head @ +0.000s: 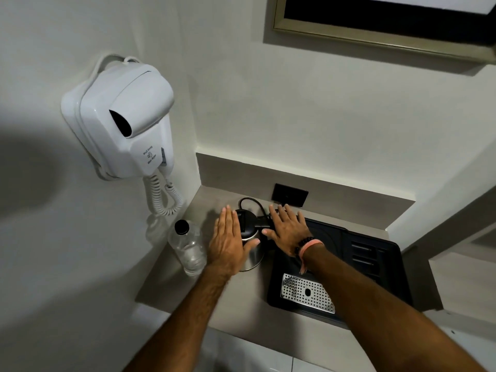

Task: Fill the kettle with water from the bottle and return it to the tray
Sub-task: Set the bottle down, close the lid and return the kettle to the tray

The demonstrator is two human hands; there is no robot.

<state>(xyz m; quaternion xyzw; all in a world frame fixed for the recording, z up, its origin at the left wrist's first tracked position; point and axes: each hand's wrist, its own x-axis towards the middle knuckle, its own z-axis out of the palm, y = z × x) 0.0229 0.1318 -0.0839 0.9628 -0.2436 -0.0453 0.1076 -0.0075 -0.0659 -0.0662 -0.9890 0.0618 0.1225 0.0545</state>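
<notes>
A steel kettle (252, 255) with a black lid and handle stands on the grey counter, just left of the black tray (375, 253). My left hand (228, 242) lies flat with fingers spread against the kettle's left side. My right hand (288, 232) is open over the kettle's handle and the tray's left edge, holding nothing. A clear plastic bottle (189, 249) with a black cap stands upright to the left of the kettle, partly filled with water.
A perforated metal drip grate (308, 294) sits in the tray's front. A black wall socket (290, 196) and the kettle's black cord (251, 201) are behind. A white wall-mounted hair dryer (126, 122) with a coiled cord hangs at the left.
</notes>
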